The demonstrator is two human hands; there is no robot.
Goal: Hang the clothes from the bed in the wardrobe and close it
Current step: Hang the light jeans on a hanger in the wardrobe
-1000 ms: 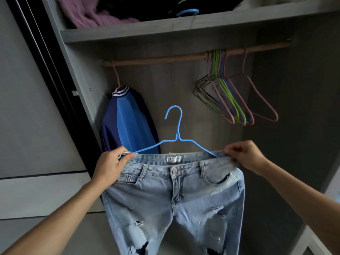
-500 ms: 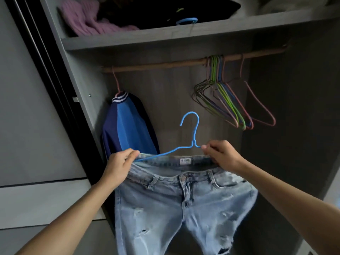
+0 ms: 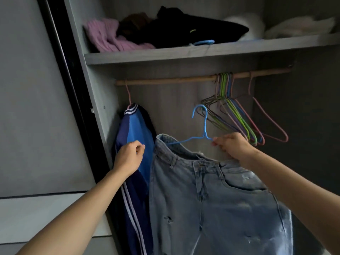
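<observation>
Two hands at the wardrobe (image 3: pixel 184 54), mid-frame: my right hand (image 3: pixel 233 146) pinches the blue hanger (image 3: pixel 204 126) by its shoulder, jeans (image 3: pixel 211 190) hanging from it below the rail (image 3: pixel 165 81); my left hand (image 3: pixel 128 159), curled and empty, hovers before the blue jacket (image 3: pixel 136 126) at left.

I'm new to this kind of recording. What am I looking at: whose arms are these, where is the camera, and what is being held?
No machine here: the arms are a person's, filmed by a wide-angle camera on their head, facing an open wardrobe. The right hand pinches a blue wire hanger with light blue jeans draped on it; its hook is not yet on the wooden rail. The left hand is curled in front of a blue track jacket hanging from the rail; whether it grips the fabric cannot be told. Empty hangers hang further right, and folded clothes lie on the shelf above.
</observation>
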